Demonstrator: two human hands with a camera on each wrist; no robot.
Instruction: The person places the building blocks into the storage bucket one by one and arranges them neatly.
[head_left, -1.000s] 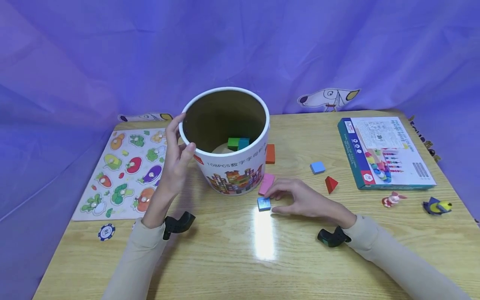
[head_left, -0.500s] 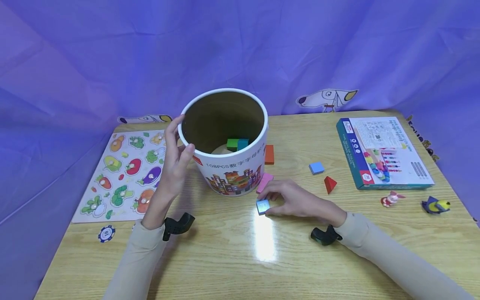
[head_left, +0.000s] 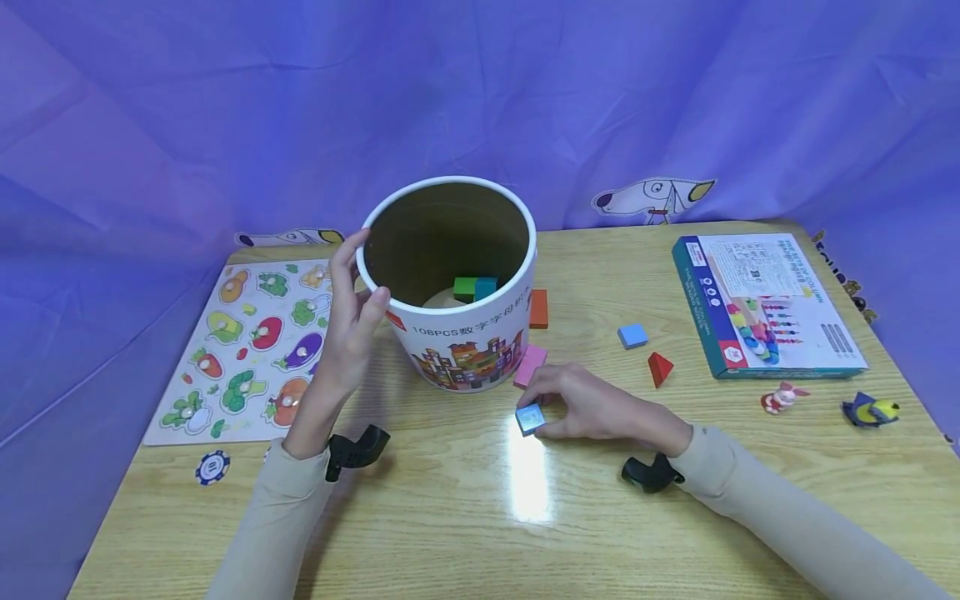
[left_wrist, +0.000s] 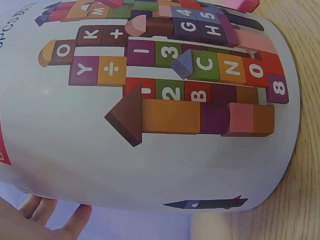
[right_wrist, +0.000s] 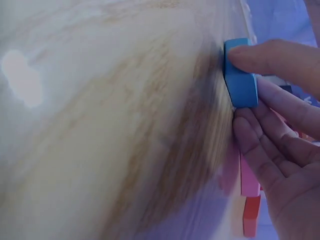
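My left hand (head_left: 349, 333) rests against the outside of a large white bucket (head_left: 468, 346), with its fingers and thumb spread along the wall near the rim. A green block (head_left: 465, 288) and a teal block (head_left: 486, 288) lie at the bottom of the bucket. In front of the bucket, my right hand (head_left: 588, 404) pinches a small blue block (right_wrist: 241, 75) between thumb and fingers, low at the tabletop. The right wrist view has the thumb lying on one face of it. A pink block (head_left: 530, 367) lies just beyond the fingers, beside the bucket's base.
An orange-red block (head_left: 538, 309), a flat blue block (head_left: 632, 336) and a red triangular block (head_left: 661, 368) lie to the right. Farther right are a boxed toy set (head_left: 772, 308), a pig figure (head_left: 783, 397) and a yellow-and-blue figure (head_left: 872, 411). A vegetable puzzle board (head_left: 247, 350) and poker chip (head_left: 213, 467) lie left.
My right thumb and fingers have come together on the blue block, which has turned slightly and shifted a little nearer. The left hand stays against the bucket.
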